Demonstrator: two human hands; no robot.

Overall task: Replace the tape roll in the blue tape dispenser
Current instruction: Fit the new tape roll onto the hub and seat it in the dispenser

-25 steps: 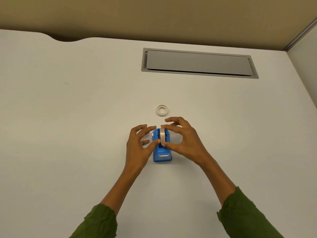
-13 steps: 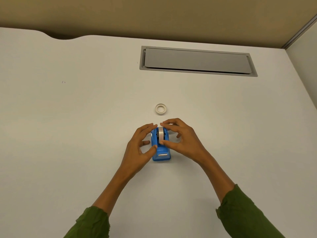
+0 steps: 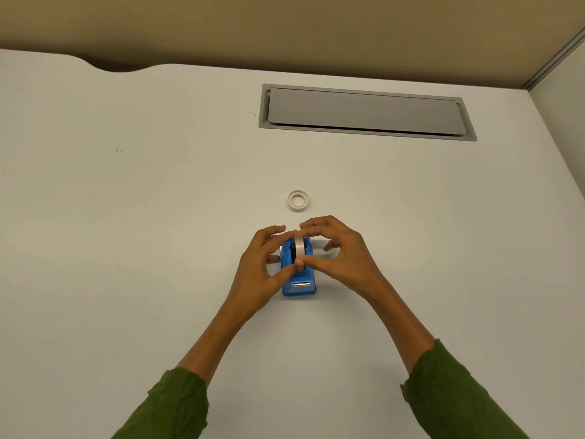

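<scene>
While both of my hands crowd the middle of the frame, the blue tape dispenser [image 3: 298, 274] stands on the white desk [image 3: 126, 248] between them, its metal cutter facing the bottom edge. My left hand [image 3: 258, 274] cups the dispenser's left side, thumb and fingers curled loosely against it. My right hand [image 3: 340, 258] pinches the tape roll [image 3: 299, 248], which sits upright in the dispenser, forefinger over its top and thumb at its near side. Just above the hands, a second roll [image 3: 298, 200] lies flat and apart. A grey cable hatch [image 3: 364, 111] sits upper right.
</scene>
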